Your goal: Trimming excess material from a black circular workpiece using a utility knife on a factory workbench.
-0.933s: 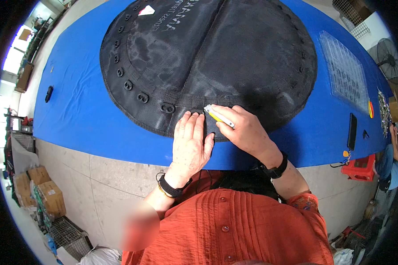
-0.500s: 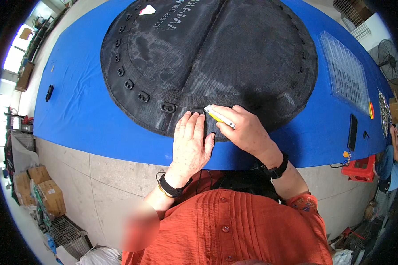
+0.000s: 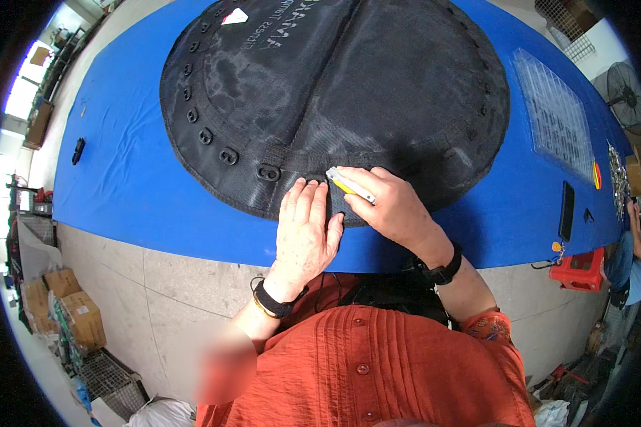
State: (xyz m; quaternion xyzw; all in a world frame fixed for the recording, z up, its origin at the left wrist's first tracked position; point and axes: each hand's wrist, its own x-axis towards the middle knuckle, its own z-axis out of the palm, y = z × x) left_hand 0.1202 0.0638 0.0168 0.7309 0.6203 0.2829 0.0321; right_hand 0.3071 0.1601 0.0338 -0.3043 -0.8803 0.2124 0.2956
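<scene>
A round black mesh mat (image 3: 399, 92) lies on a blue-covered table, with black plastic loops (image 3: 228, 156) spaced along its left rim. My left hand (image 3: 306, 231) presses on the mat's near edge, fingers stretched out flat and thumb apart. Just to its right, my right hand (image 3: 395, 210) grips a white and yellow utility knife (image 3: 352, 188). The knife's tip points to the far left and touches the mat beside my left fingertips. Whether the blade is out is too small to tell. A white tag (image 3: 235, 16) sits on the mat's far left.
To the right on the blue cloth (image 3: 121, 192) lie a clear plastic tray (image 3: 554, 107), a black phone-like slab (image 3: 567, 210) and a pile of small metal pieces (image 3: 617, 181). A small black object (image 3: 78, 151) rests at left. A red crate (image 3: 577, 269) stands beside the table; another person (image 3: 637, 267) is at far right.
The mat has shifted very slightly left in the picture, along with both hands. My left hand still presses and my right hand still holds the knife at nearly the same spot.
</scene>
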